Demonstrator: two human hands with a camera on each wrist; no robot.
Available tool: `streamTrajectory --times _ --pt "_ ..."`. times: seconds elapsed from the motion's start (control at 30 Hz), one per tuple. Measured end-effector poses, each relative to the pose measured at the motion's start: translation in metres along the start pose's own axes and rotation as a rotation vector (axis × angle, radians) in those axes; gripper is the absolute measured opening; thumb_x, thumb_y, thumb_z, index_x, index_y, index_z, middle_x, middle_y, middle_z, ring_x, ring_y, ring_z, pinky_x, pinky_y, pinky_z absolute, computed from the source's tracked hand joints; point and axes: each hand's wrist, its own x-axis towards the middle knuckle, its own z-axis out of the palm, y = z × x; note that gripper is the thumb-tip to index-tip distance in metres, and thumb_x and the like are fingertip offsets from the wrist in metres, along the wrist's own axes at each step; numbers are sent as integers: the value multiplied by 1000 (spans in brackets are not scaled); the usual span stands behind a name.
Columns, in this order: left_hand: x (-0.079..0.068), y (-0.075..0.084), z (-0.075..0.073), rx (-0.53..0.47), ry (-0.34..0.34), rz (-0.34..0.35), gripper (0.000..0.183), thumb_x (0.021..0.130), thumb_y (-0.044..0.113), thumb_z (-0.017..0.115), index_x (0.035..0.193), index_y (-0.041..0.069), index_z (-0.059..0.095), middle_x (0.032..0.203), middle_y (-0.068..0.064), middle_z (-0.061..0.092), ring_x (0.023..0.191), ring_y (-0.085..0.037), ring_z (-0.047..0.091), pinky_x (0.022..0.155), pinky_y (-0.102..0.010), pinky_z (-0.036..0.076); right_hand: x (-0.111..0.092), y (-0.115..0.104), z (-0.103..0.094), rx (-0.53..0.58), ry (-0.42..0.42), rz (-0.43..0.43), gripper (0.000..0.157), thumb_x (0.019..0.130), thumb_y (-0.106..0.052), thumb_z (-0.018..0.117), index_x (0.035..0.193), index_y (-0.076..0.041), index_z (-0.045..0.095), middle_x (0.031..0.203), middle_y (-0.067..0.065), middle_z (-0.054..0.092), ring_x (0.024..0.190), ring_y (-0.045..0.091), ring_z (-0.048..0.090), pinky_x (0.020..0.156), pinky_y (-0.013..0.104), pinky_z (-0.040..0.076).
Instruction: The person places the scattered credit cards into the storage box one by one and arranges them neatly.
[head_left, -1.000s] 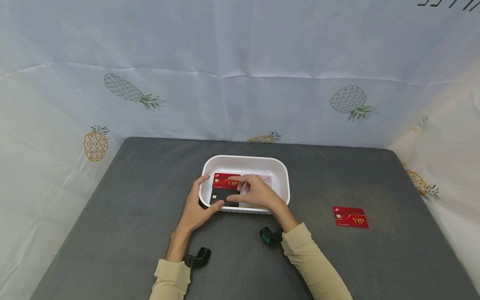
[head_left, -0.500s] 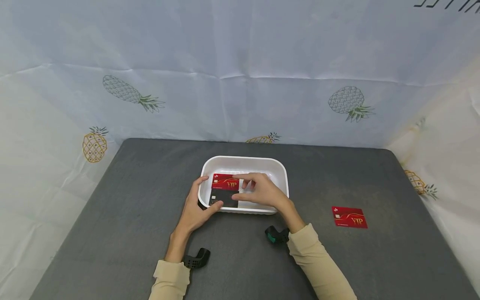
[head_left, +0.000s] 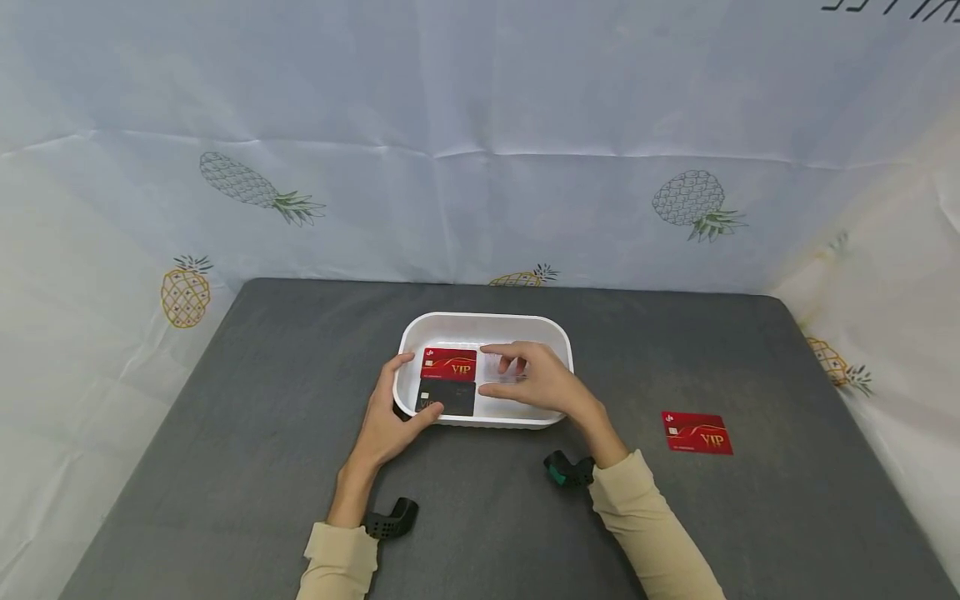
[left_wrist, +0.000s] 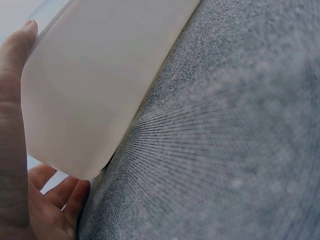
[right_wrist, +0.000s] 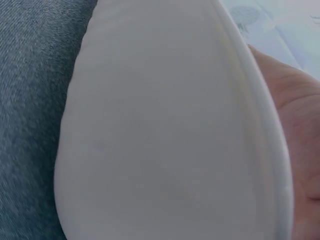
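Note:
A white plastic tray (head_left: 483, 319) stands on the dark table. My left hand (head_left: 386, 425) grips its left end, thumb on the front rim and fingers round the side. Inside, at the left, a red VIP card (head_left: 448, 364) lies behind a black VIP card (head_left: 450, 397). Over the tray's right half is my right hand (head_left: 543, 382), its thumb and index finger spread apart and pointing left. A faint pinkish patch shows beneath that hand; what it belongs to is mostly hidden. In the right wrist view, the tray wall (right_wrist: 165, 120) covers most of the hand.
Another red VIP card (head_left: 697, 432) lies on the table to the right of the tray. The grey tabletop (head_left: 225, 467) ends at a hanging white cloth (head_left: 465, 100) with pineapple prints. Each wrist wears a black camera mount.
My right hand has shifted right, away from the red and black cards, uncovering their right ends. The pink-patterned card edge once visible beside it is now hidden. The left hand keeps its grip.

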Motion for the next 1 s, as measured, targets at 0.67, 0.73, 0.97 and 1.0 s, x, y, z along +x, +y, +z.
streamTrajectory --times 0.67,0.73,0.97,1.0 --pt "-1 0 0 -2 3 -4 88 80 26 82 153 17 34 153 -16 45 130 -35 51 106 -60 42 -22 1 -26 8 57 -7 56 81 -21 87 132 -6 68 94 15 70 89 36 57 67 34 46" --pt "-1 1 0 -2 3 -6 88 80 26 82 153 16 34 153 -16 45 130 -35 51 106 -60 42 -24 1 -28 5 57 3 57 81 -21 87 133 -8 68 96 16 70 90 35 57 67 34 46" --pt "0 1 1 -9 4 -8 87 80 25 82 153 16 35 153 -16 45 131 -36 50 107 -61 41 -32 3 -36 0 82 3 55 82 -19 86 133 -9 68 97 15 67 87 35 55 65 29 41" --pt "0 0 1 -9 4 -7 87 80 25 82 153 16 35 153 -16 45 131 -36 50 107 -61 41 -33 4 -37 0 86 4 55 82 -19 86 133 -9 68 97 15 67 86 35 55 65 29 42"
